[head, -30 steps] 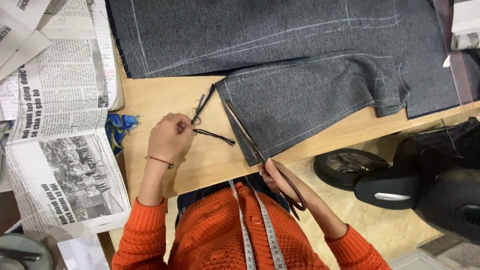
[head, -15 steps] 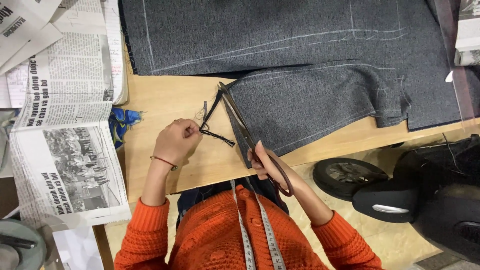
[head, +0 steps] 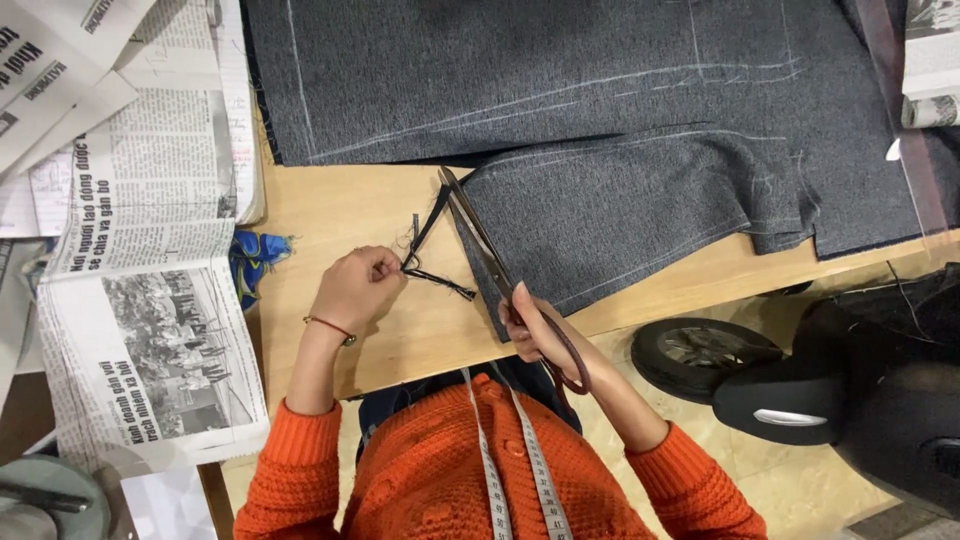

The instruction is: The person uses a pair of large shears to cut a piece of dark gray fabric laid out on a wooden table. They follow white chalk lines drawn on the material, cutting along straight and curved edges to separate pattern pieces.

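Dark grey fabric with chalk lines lies across a wooden table. My right hand grips long tailor's scissors, whose blades run along the left edge of the folded fabric piece. My left hand pinches a thin cut-off fabric strip that trails from the edge beside the blades. I wear an orange knitted sweater, and a measuring tape hangs round my neck.
Newspapers cover the table's left side, with a blue cloth scrap peeking out beneath them. A dark scooter with its wheel stands on the tiled floor at the right. A rolled paper lies at the far right.
The scissors have advanced up along the fabric edge, away from me. My left hand keeps hold of the lengthening cut strip. The view has shifted slightly.
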